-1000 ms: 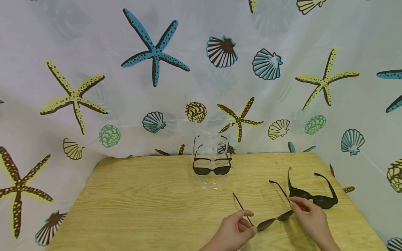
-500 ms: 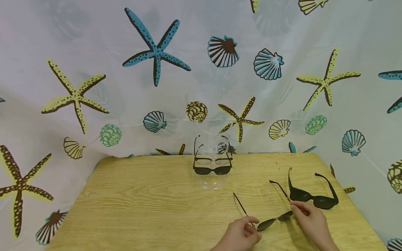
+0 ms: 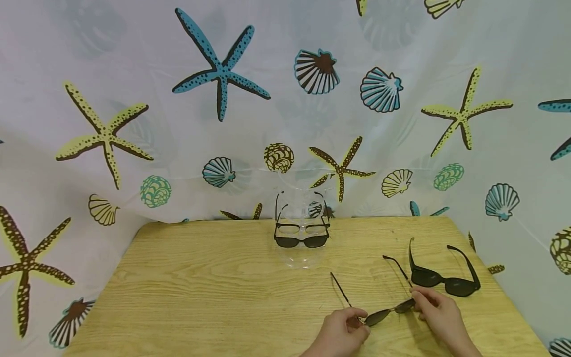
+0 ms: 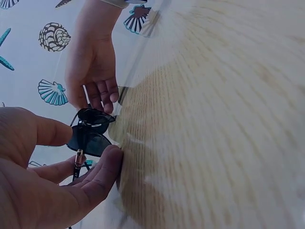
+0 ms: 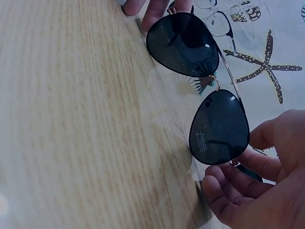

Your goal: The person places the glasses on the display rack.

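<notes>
A left hand is pinching one top corner of a pair of dark sunglasses with teardrop lenses and a thin gold-and-black metal frame. A right hand is pinching the other corner. The sunglasses are sitting low at the near right part of the yellowish wooden table; I can't tell if they are touching it. Both thin arms are pointing toward the back, spread wide. To do this well, both hands should be holding softly by the hinges, leaving the lenses alone, and moving together so nothing is bending. The thick black plastic sunglasses are lying near the right hand, so bumping is a risk.
</notes>
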A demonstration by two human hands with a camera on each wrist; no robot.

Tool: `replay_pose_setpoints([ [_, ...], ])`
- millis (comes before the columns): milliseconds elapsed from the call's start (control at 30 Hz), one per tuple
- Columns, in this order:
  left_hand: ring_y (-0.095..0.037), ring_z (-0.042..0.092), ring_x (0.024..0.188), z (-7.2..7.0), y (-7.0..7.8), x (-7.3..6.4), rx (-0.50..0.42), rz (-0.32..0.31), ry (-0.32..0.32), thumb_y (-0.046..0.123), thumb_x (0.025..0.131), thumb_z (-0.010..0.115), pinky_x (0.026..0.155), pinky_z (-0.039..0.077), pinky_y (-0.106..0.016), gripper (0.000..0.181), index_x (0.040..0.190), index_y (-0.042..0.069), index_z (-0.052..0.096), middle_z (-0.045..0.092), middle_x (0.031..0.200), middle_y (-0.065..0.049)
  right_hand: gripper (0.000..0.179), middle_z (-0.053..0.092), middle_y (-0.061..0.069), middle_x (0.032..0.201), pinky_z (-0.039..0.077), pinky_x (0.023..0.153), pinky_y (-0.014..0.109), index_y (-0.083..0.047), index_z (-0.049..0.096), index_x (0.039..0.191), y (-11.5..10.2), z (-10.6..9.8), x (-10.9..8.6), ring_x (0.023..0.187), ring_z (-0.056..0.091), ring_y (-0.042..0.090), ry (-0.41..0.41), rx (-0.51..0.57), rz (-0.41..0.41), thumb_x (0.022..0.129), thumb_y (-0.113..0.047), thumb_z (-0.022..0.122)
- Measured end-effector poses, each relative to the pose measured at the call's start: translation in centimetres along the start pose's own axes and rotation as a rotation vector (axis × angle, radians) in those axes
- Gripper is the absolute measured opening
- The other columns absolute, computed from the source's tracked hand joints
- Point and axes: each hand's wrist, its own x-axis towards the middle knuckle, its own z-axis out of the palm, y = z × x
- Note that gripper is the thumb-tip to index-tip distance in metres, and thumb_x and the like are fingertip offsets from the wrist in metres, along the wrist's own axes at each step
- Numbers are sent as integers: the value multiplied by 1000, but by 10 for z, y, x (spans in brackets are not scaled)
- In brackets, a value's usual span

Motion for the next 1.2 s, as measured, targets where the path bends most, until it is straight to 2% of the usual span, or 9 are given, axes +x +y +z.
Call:
replay_pose_setpoints([
  [367,-9,70,84,-1,-4,-2,-30,25,26,15,97,70,73,57,-26,28,121,2,76,78,105,0,47,75,17,123,61,74,27,2,62,144,-2,2,-3,90,70,10,-1,9,1,109,-29,59],
  [600,-5,69,84,-6,0,-6,-16,93,63,13,98,70,73,55,-23,24,118,2,78,79,104,-3,50,72,21,130,63,80,31,1,61,145,-9,3,-6,101,74,20,-15,36,-22,109,-34,60],
  [700,-4,68,84,-10,3,-10,-2,120,88,14,99,70,73,55,-22,23,118,3,78,79,106,-4,52,71,21,132,63,83,33,0,61,145,-14,3,-7,104,73,21,-28,50,-30,109,-37,60],
  [933,-8,71,86,-24,11,-21,-22,123,158,15,101,69,72,56,-24,22,118,5,78,78,105,-4,59,73,14,131,62,82,31,-3,62,145,-32,7,-9,98,71,12,-50,78,-57,105,-47,65],
  [1200,-15,74,93,-42,19,-29,-20,175,245,19,104,68,78,57,-23,19,117,12,80,80,110,-6,49,75,10,123,61,82,31,-5,68,139,-54,15,-17,96,72,16,-27,129,-94,104,-40,68],
])
